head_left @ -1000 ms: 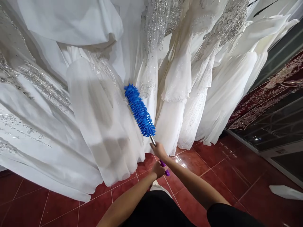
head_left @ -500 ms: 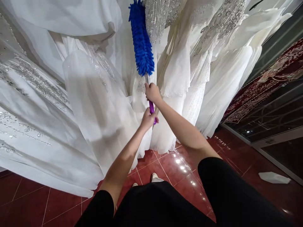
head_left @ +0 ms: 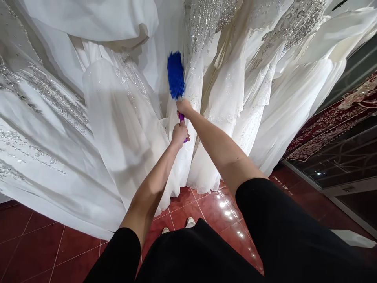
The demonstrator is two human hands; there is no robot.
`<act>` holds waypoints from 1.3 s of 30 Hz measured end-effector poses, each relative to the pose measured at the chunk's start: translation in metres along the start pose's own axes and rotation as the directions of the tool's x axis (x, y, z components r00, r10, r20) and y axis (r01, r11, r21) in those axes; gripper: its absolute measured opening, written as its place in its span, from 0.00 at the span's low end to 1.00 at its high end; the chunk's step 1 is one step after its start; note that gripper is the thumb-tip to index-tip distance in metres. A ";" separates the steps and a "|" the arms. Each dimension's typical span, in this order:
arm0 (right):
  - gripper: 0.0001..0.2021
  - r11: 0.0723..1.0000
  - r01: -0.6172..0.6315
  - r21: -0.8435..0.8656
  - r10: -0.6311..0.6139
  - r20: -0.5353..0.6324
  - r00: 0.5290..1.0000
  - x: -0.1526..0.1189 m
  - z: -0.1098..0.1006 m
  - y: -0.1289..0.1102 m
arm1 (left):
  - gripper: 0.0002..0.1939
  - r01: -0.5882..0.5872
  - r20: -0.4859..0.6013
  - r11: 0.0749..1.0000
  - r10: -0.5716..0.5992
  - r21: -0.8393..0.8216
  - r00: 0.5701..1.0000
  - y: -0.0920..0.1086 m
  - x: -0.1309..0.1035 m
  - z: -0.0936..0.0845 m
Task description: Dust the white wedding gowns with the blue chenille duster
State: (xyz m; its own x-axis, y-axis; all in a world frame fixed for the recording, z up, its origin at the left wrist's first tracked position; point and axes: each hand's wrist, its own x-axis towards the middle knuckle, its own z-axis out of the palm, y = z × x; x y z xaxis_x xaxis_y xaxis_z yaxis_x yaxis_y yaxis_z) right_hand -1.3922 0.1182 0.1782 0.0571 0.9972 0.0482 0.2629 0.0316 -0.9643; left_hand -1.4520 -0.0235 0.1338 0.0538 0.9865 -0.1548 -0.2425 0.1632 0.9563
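Both my hands grip a duster with a fluffy blue head and a purple handle. Wrapped round the lower end of the handle is my left hand, closed. My right hand is closed higher up, just below the blue fibres. The duster head points away from me among hanging white dresses, beside a beaded gown; whether it touches the fabric I cannot tell. Left of the handle hangs a plain tulle skirt.
More sparkly white gowns fill the left side. A dark red embroidered cloth hangs at the right by a metal-framed glass door. Red tiles cover the floor, where a white flat piece lies at the right.
The duster head has dropped and now looks shorter, tipped further away from me. Both hands have shifted slightly left and up in view, still gripping the handle.
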 end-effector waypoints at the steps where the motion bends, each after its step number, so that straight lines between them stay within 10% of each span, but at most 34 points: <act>1: 0.15 0.994 -0.102 -0.039 0.102 0.013 0.995 -0.008 0.008 0.013 | 0.18 0.041 -0.019 0.999 -0.040 0.004 0.999 -0.009 -0.005 -0.005; 10: 0.15 0.861 -0.460 -0.215 0.485 0.078 0.871 -0.083 0.068 0.117 | 0.16 0.262 -0.152 0.962 -0.248 0.078 0.957 -0.111 -0.048 -0.053; 19: 0.16 0.849 -0.512 -0.132 0.519 0.022 0.854 -0.135 0.099 0.177 | 0.20 0.283 -0.205 0.934 -0.240 0.217 0.949 -0.180 -0.084 -0.081; 30: 0.17 0.990 -0.084 -0.109 0.057 -0.229 0.972 -0.118 0.076 0.096 | 0.17 -0.106 -0.069 0.978 0.120 0.180 0.990 -0.141 -0.062 -0.077; 35: 0.18 0.991 -0.105 -0.086 0.088 -0.187 0.979 -0.082 0.057 0.064 | 0.17 -0.094 -0.015 0.988 0.096 0.125 0.995 -0.105 -0.031 -0.062; 39: 0.17 0.956 -0.243 -0.163 0.226 -0.114 0.967 -0.071 0.064 0.084 | 0.18 0.028 -0.060 0.996 -0.023 0.082 0.998 -0.117 -0.023 -0.062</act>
State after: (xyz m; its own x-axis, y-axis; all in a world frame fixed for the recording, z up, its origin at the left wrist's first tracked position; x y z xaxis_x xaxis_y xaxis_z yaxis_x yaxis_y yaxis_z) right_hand -1.4356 0.0549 0.0771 0.2248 0.9641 -0.1416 0.3946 -0.2229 -0.8914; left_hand -1.4846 -0.0648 0.0104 0.0010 0.9815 -0.1917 -0.1610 0.1893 0.9686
